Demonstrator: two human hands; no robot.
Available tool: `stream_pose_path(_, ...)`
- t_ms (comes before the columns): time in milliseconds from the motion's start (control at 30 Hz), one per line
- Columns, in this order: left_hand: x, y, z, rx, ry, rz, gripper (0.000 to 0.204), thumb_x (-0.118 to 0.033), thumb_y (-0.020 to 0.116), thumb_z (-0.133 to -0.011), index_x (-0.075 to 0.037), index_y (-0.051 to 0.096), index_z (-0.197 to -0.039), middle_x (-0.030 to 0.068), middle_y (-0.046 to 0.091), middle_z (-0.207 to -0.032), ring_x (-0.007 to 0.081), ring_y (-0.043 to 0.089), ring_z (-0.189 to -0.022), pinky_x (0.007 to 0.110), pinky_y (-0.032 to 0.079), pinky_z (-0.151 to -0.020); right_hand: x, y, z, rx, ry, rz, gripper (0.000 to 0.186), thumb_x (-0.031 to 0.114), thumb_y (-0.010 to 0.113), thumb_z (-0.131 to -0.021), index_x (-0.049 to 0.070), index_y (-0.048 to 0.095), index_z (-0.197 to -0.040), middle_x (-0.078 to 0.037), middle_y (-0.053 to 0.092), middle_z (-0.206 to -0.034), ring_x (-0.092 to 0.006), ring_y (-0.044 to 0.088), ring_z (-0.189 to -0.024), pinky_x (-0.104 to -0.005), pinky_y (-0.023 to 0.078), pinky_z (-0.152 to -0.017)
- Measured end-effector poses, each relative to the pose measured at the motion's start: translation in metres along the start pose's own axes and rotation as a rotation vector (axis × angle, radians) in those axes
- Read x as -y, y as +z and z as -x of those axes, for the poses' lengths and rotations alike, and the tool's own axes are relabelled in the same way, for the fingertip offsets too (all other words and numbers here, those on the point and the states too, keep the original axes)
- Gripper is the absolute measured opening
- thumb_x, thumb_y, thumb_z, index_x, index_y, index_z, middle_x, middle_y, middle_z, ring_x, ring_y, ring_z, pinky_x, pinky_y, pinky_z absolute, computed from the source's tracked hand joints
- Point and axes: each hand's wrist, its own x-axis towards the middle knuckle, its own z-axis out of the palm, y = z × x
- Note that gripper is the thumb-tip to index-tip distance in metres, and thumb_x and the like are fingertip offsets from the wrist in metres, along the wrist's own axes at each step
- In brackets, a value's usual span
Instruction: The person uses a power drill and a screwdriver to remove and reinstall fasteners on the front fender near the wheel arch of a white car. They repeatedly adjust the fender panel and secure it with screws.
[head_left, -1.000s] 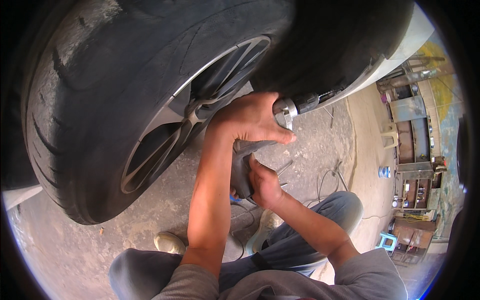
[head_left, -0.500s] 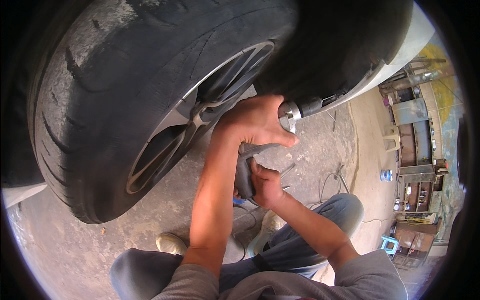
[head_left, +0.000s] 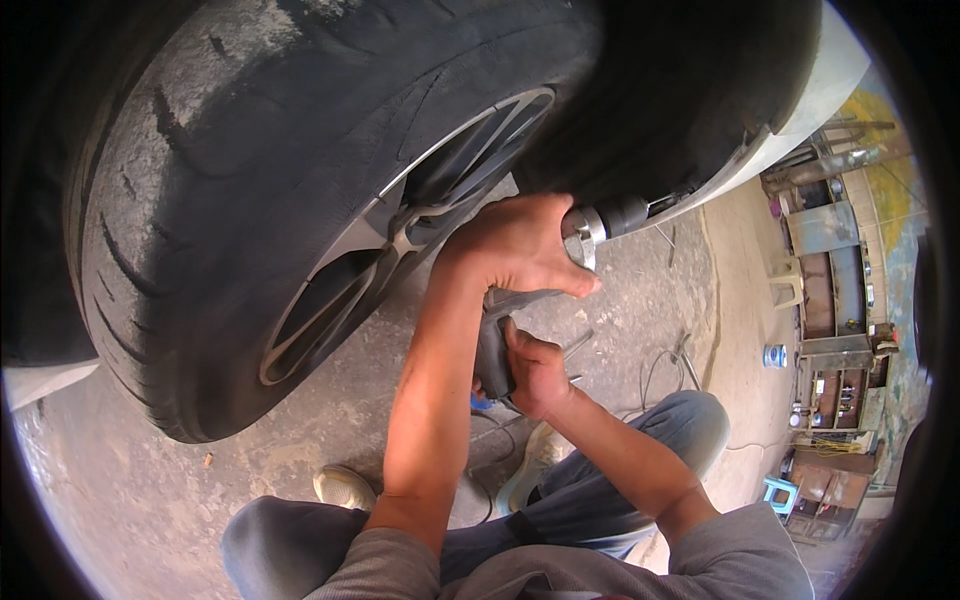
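Note:
A corded power drill (head_left: 492, 355) is held in both of my hands. My left hand (head_left: 520, 245) is closed over its body just behind the metal collar, thumb along the near side. My right hand (head_left: 540, 372) wraps round the dark handle below. The black chuck (head_left: 625, 214) points right, and its thin bit meets or comes very near the lower edge of the white car panel (head_left: 800, 120) by the wheel arch; the exact contact is too small to tell. Most of the drill body is hidden under my left hand. Close on the left stands a worn tire (head_left: 200, 250) with a spoked rim (head_left: 375, 225).
Grey cables (head_left: 650, 375) and metal rods (head_left: 690, 360) lie on the concrete floor right of my hands. Farther right are a blue-and-white can (head_left: 774, 356), a beige stool (head_left: 788, 284), a blue stool (head_left: 778, 494) and cluttered shelves (head_left: 835, 270). My knees flank the work.
The whole view has shifted slightly, with the tire and hands appearing a little farther right. Both hands keep the same hold on the drill, which still points at the panel edge.

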Motion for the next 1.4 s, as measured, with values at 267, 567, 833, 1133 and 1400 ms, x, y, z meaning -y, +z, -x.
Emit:
stream_pose_path(267,-0.0007,-0.0004,-0.0003,0.002,0.025,0.000,0.068,-0.039,0.088,-0.060,0.000,0.063,-0.110,0.0204,0.070,-0.104,0.0358,0.069,-0.099,0.041,0.053,-0.087,0.0011,-0.0009,0.0004,0.014,-0.008,0.017,0.058,0.054,0.040,-0.101,0.002,0.057,-0.119,-0.012,0.067,-0.098,-0.0233,0.063,-0.080,-0.0352,0.050,-0.069)
stream_pose_path(567,0.0007,0.0005,0.0003,0.007,0.006,0.019,0.068,-0.039,0.089,-0.061,-0.002,0.063,-0.112,0.0200,0.070,-0.103,0.0345,0.069,-0.100,0.041,0.053,-0.087,0.0000,-0.0018,-0.0001,0.011,-0.016,0.022,0.057,0.054,0.040,-0.101,0.003,0.058,-0.118,-0.010,0.067,-0.097,-0.0221,0.063,-0.078,-0.0346,0.048,-0.069)
stream_pose_path(833,-0.0025,-0.0004,-0.0007,0.018,0.010,0.005,0.067,-0.038,0.089,-0.061,-0.001,0.063,-0.111,0.0202,0.070,-0.102,0.0349,0.069,-0.099,0.041,0.053,-0.087,0.0041,0.0040,0.0022,-0.041,-0.011,0.020,0.056,0.054,0.041,-0.100,0.003,0.058,-0.118,-0.010,0.067,-0.096,-0.0224,0.062,-0.078,-0.0349,0.048,-0.069)
stream_pose_path(1133,-0.0009,0.0005,-0.0005,0.004,-0.001,0.007,0.068,-0.038,0.087,-0.061,-0.001,0.063,-0.111,0.0210,0.071,-0.102,0.0360,0.069,-0.099,0.042,0.053,-0.087,0.0036,0.0009,0.0014,-0.005,0.001,0.032,0.055,0.053,0.042,-0.100,0.003,0.058,-0.116,-0.011,0.067,-0.097,-0.0229,0.062,-0.080,-0.0352,0.047,-0.070)
stream_pose_path(1400,-0.0030,0.0021,0.0008,-0.007,-0.008,0.006,0.068,-0.034,0.089,-0.062,0.000,0.064,-0.116,0.0193,0.072,-0.100,0.0324,0.069,-0.095,0.039,0.052,-0.086,0.0039,-0.0007,0.0027,-0.010,0.024,0.028,0.054,0.052,0.040,-0.101,0.003,0.058,-0.115,-0.011,0.067,-0.096,-0.0229,0.062,-0.080,-0.0351,0.047,-0.071)
